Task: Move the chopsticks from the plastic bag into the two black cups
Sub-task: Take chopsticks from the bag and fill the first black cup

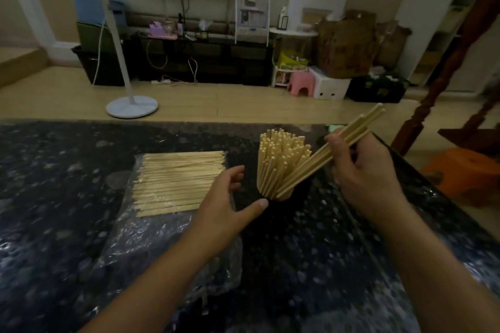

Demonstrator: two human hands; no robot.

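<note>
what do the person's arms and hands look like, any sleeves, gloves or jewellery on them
Both forearms are bare right to the bottom edge of the picture, with no sleeve showing. The left hand and right hand wear no gloves. No watch, bracelet or ring can be seen on either, though the light is dim and some fingers are partly hidden.

No text, label, brand, number or sign can be read anywhere in the view. The yellow-green packet (292, 60) under the round side table carries print, and the cardboard box (345, 46) beside it has dark markings, but both are too small and blurred to make out.
</note>
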